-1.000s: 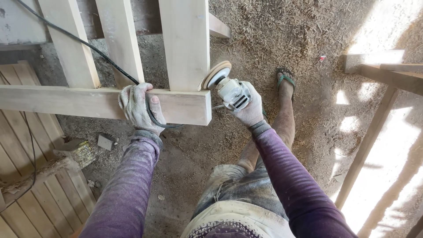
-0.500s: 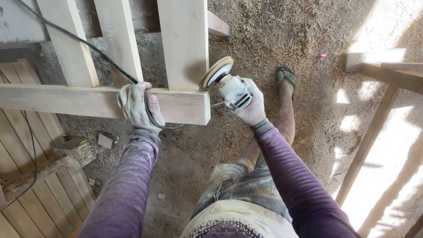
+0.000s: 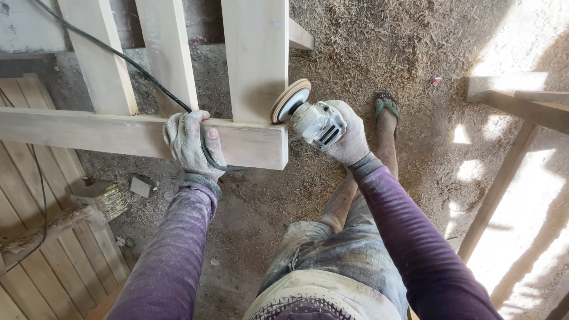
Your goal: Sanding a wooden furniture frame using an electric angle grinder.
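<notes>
Both arms reach forward — left hand (image 3: 191, 144) and right hand (image 3: 349, 135) clenched, fingers curled

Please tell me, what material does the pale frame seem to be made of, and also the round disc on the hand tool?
The pale slatted frame looks like bare, unfinished wood: light colour, faint grain, no paint. The round tan disc on the grey hand sander seems to be a backing pad with a shiny metal centre; its exact material is unclear. The floor appears covered with sawdust.

Pale frame (image 3: 255, 142), purple sleeves (image 3: 415, 237)
</notes>
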